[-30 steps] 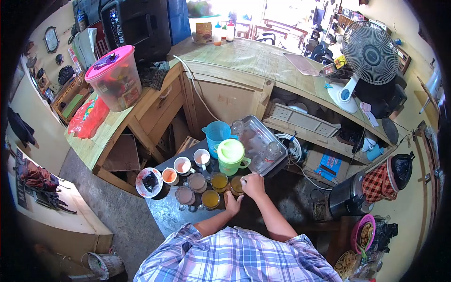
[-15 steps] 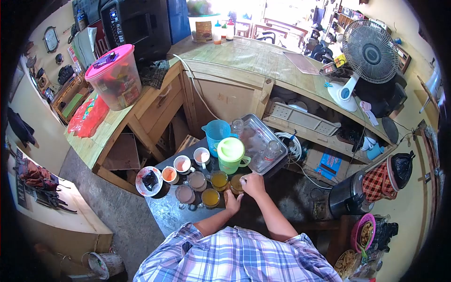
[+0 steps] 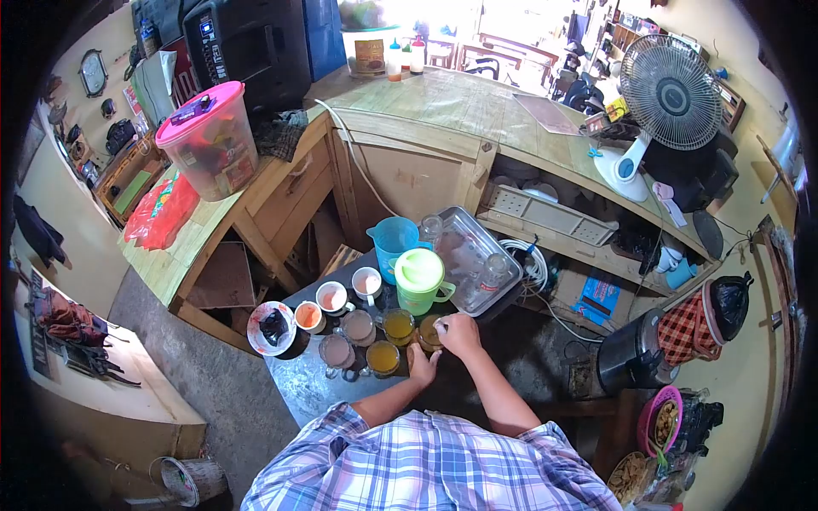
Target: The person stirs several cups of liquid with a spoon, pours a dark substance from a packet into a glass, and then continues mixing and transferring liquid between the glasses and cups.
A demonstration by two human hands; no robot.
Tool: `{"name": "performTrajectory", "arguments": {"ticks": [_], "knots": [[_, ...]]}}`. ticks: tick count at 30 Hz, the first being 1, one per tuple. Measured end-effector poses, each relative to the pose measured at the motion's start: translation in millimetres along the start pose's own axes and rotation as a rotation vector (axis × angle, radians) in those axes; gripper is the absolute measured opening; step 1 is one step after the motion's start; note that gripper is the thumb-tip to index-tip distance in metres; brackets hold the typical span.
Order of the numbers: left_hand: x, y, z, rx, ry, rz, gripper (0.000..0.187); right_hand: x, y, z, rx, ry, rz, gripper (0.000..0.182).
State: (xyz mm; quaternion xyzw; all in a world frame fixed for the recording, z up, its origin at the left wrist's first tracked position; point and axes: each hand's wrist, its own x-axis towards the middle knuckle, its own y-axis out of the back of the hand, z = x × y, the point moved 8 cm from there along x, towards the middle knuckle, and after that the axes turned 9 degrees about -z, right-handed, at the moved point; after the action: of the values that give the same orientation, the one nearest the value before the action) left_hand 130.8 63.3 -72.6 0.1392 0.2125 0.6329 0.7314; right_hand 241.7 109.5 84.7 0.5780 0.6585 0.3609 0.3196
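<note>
My left hand (image 3: 421, 366) is curled against the near side of a glass mug of yellow-brown drink (image 3: 429, 333), its thumb on the right. Closed over the right rim of that mug, my right hand (image 3: 461, 335) pinches something too small to make out. Two more mugs of yellow drink stand just left, one nearer me (image 3: 383, 358) and one farther off (image 3: 398, 326). Beyond them are two glasses of greyish-pink drink (image 3: 356, 327). A green lidded pitcher (image 3: 419, 281) stands just behind the mug, with a blue jug (image 3: 394, 247) behind it.
White cups (image 3: 331, 297) and a bowl holding black plastic (image 3: 271, 329) line the left of the dark table (image 3: 294, 387). A metal tray (image 3: 473, 264) with glasses lies at the back right. Wooden counters (image 3: 409, 145) enclose the far side; a fan (image 3: 673, 102) stands on one.
</note>
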Motion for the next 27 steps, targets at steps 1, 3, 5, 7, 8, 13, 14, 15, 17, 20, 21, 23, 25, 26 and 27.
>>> {"name": "performTrajectory", "arguments": {"ticks": [1,3,5,7,8,13,14,15,17,20,21,23,25,26,27], "knots": [[-2,4,5,0.041,-0.071,0.080,0.055,-1,1,0,0.000,-0.003,0.003,0.012],[0,2,4,0.030,-0.099,0.082,0.055,-3,12,-5,-0.025,0.021,0.111,0.011],[0,3,3,0.019,-0.121,0.089,0.055,-2,9,-5,-0.053,-0.030,0.030,0.011],[0,1,1,0.039,-0.083,0.078,0.055,-2,1,1,-0.082,-0.087,-0.049,0.011],[-1,0,1,0.039,-0.084,0.075,0.055,-1,4,-2,-0.010,-0.023,0.040,0.011],[-1,3,4,0.079,-0.082,0.093,0.055,1,4,-5,-0.145,-0.017,0.012,0.012],[-1,4,4,0.079,-0.083,0.092,0.055,1,1,-4,-0.046,0.011,0.020,0.011],[0,2,1,0.053,-0.077,0.075,0.055,0,2,-6,0.054,0.038,0.028,0.011],[2,-1,-3,0.027,-0.071,0.059,0.055,-1,7,-8,-0.042,0.040,0.064,0.011],[2,-3,-6,0.018,-0.020,0.023,0.056,2,-3,0,-0.085,0.004,0.030,0.011],[0,-2,-4,0.021,-0.021,0.031,0.058,3,-7,3,-0.033,-0.041,-0.035,0.011],[0,0,1,0.024,-0.025,0.035,0.061,1,2,-4,-0.062,0.015,0.043,0.011],[-1,5,8,0.051,-0.092,0.079,0.069,0,9,-11,-0.091,0.077,0.118,0.011],[-2,7,8,0.051,-0.090,0.081,0.069,3,1,-5,-0.109,-0.009,0.023,0.011],[-1,4,5,-0.006,-0.018,0.016,0.069,3,-6,2,-0.127,-0.096,-0.072,0.011]]}}
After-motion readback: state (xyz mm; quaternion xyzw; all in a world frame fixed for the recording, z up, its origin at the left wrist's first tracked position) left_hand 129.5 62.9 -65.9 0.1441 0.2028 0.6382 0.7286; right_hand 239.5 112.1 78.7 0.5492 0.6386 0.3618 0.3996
